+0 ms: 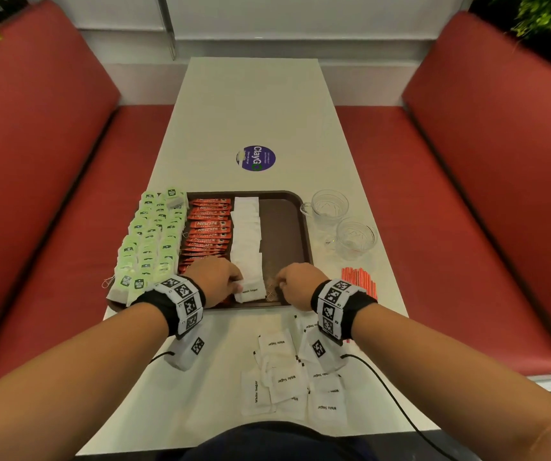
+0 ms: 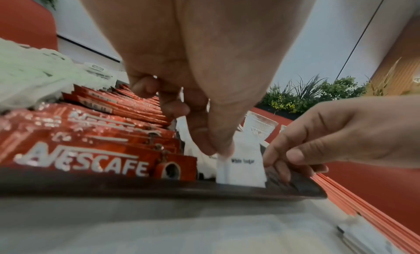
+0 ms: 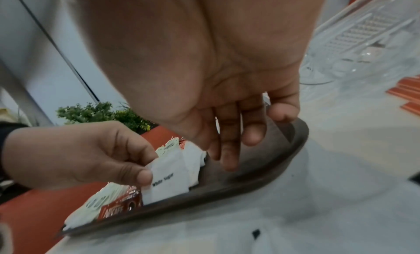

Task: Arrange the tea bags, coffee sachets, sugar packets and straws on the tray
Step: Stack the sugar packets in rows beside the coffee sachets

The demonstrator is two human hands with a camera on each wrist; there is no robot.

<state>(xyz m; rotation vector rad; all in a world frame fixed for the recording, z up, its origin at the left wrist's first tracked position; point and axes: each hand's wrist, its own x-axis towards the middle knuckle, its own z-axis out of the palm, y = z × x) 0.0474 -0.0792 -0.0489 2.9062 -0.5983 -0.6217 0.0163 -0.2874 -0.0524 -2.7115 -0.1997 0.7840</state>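
- The left hand [image 1: 218, 281] pinches the near sugar packet [image 1: 251, 289] between thumb and fingers at its left edge; the packet stands at the front of the white row, against the near rim of the tray [image 1: 287, 224].
- The right hand [image 1: 295, 283] holds nothing; its straight fingers [image 3: 229, 150] point down onto the bare tray floor just right of that packet.
- Risk: if the pinch lets go with the packet leaning, it may tip flat over the near rim. Likely cause: nothing supports it on the near side.
- Risk: pushing the packet sideways may press the overlapped sugar row [image 1: 247, 234] into the coffee sachets [image 1: 207, 227] just beside it and break both rows.
- Risk: the right fingers dragging leftwards could skew the row. The bare strip on the tray's right is narrow.
- Loose sugar packets [image 1: 287, 380] lie on the surface [image 1: 251, 104] under both wrists; a dropped forearm or the wrist cable could scatter them.
- The tea bags [image 1: 149, 241] overhang the tray's left edge and could slide off if the tray is jolted.
- The straws [image 1: 359, 279] lie off the tray to its right, near two glass cups [image 1: 344, 221]; a wide reach could knock a cup.
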